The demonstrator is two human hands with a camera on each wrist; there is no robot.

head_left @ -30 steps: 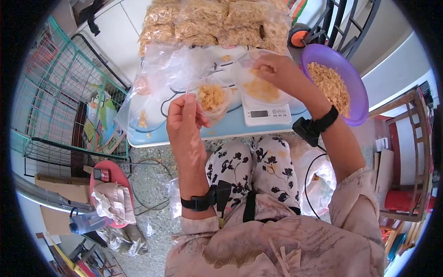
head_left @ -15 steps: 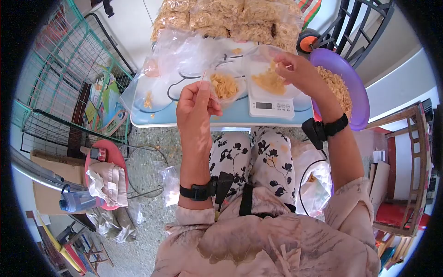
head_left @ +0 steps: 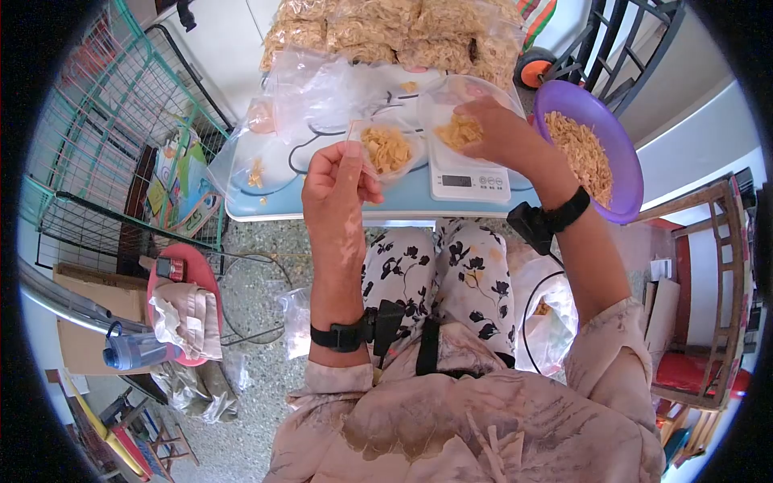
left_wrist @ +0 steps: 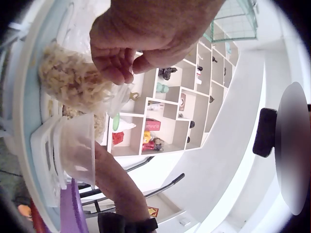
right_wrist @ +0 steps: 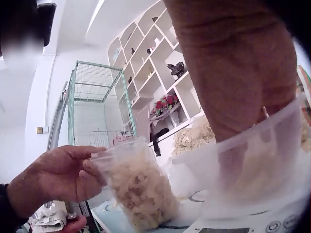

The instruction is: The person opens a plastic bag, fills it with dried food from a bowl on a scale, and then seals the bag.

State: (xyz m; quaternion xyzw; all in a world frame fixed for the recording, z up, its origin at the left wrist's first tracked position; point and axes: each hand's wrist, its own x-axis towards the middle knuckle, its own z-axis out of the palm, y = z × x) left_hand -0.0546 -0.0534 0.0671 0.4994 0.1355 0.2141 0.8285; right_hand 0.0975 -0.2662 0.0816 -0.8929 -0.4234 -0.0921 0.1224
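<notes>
My left hand (head_left: 336,183) pinches the top edge of a clear zip bag (right_wrist: 141,187) between thumb and fingers. The bag hangs upright, mostly filled with pale yellow dried flakes. My right hand (head_left: 501,135) reaches down into a clear plastic tub (left_wrist: 80,150), which sits on a white kitchen scale (head_left: 471,187). Beside the right fingers, dried flakes (head_left: 457,130) are bunched in the tub. Those fingertips are hidden in the head view and blurred behind the tub's wall in the right wrist view, so I cannot tell how far they close on the flakes.
A purple basin (head_left: 632,153) of dried strips stands right of the table. Several filled bags (head_left: 378,28) are stacked at the back. Loose clear plastic bags (head_left: 310,88) lie on the table's left half, near scattered flakes (head_left: 256,173). A wire cage (head_left: 113,177) stands at the left.
My right hand has moved lower into the tub, and the flakes there are now bunched by its fingers. The left hand keeps its pinch on the zip bag. The head view has shifted slightly.
</notes>
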